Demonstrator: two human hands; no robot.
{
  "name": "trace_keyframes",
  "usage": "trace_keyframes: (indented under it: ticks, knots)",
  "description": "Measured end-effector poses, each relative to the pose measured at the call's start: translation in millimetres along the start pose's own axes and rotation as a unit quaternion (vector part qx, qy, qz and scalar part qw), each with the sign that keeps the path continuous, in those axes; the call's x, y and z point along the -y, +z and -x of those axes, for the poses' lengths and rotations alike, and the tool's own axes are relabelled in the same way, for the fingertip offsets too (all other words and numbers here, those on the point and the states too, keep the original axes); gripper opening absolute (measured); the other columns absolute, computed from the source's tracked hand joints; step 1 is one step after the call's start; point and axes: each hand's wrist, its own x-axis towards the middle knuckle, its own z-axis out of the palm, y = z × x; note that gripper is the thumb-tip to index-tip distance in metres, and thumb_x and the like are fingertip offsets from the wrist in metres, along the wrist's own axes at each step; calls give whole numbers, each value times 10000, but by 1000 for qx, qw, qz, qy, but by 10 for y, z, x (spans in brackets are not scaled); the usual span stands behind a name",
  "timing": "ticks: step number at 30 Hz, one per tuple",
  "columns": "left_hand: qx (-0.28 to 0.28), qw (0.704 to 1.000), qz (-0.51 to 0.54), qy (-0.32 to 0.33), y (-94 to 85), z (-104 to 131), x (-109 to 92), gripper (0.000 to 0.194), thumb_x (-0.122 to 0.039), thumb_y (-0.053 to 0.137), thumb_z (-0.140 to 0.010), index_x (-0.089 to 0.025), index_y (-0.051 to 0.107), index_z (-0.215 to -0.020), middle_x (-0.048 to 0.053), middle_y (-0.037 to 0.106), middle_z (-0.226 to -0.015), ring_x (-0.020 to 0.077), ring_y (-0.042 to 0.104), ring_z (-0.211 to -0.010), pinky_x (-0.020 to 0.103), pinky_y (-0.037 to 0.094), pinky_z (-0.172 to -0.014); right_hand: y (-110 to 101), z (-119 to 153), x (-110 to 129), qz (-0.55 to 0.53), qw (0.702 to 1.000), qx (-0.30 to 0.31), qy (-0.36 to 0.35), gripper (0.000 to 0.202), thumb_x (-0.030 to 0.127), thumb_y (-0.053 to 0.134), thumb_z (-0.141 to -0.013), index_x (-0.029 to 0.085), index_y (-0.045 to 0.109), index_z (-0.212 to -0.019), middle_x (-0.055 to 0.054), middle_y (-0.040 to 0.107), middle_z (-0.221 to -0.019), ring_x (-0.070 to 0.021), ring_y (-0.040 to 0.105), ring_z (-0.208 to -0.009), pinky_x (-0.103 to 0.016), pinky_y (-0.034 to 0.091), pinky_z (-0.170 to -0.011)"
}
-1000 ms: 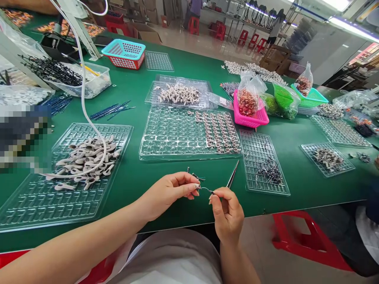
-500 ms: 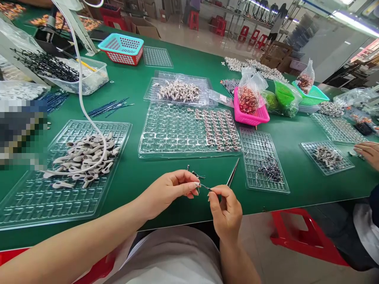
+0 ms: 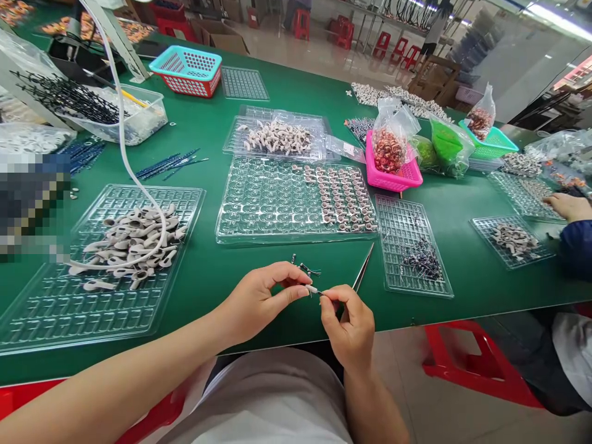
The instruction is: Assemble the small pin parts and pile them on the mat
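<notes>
My left hand (image 3: 266,302) pinches a small pale tubular piece (image 3: 312,288) between thumb and forefinger. A thin dark wire (image 3: 320,293) runs from that piece to the closed fingertips of my right hand (image 3: 350,320). How far the wire goes into the piece is too small to tell. Just beyond my fingers lie several small dark wired parts (image 3: 309,270) on the green table (image 3: 277,256). Metal tweezers (image 3: 363,266) rest beside my right hand, apart from it. To its right is a clear tray (image 3: 393,280) with more dark wired parts (image 3: 422,260).
Grey earbud-like shells (image 3: 139,237) heap on a left tray (image 3: 69,317). A large tray (image 3: 263,203) ahead holds rows of shells. Beyond stand a pink basket (image 3: 393,180) and blue basket (image 3: 185,61). A white cable (image 3: 124,123) hangs at left; a co-worker's hand (image 3: 567,206) is at right.
My right hand has moved slightly left, closer to my left hand. The pale piece now shows more between my fingers, with less wire exposed. The co-worker's hand has moved left and farther back.
</notes>
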Motion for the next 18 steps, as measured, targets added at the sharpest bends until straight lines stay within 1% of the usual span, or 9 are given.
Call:
trace_keyframes:
  ticks: [3,6,11,18]
  knots:
    - [4,998,-56,27,-3,-2,3,158,-337,622,-901,-215,712,-943,30,722,-945,190,647,-882,277,492,-798,0,-15,12,4,1000,11,-2,66,152,601,-901,217,615,-896,28,629,-749,-97,559,-627,-225,453,-586]
    - [13,996,-80,38,0,-5,21,163,-339,604,-916,-213,703,-946,27,717,-931,181,642,-856,266,486,-767,3,-26,20,2,1000,20,-2,66,150,604,-898,215,614,-890,30,628,-746,-96,557,-628,-223,456,-594]
    - [17,994,-95,47,7,10,52,160,-324,593,-925,-212,701,-962,27,709,-924,175,636,-846,260,481,-763,0,-32,26,9,999,27,-16,60,164,598,-911,215,631,-913,17,649,-752,-110,587,-636,-236,483,-604]
    - [23,995,-82,56,10,2,34,149,-316,601,-919,-220,712,-946,28,714,-906,178,638,-851,257,485,-758,-23,-12,9,-19,999,30,-34,130,159,620,-921,227,674,-1019,-20,729,-858,-143,678,-735,-257,534,-635]
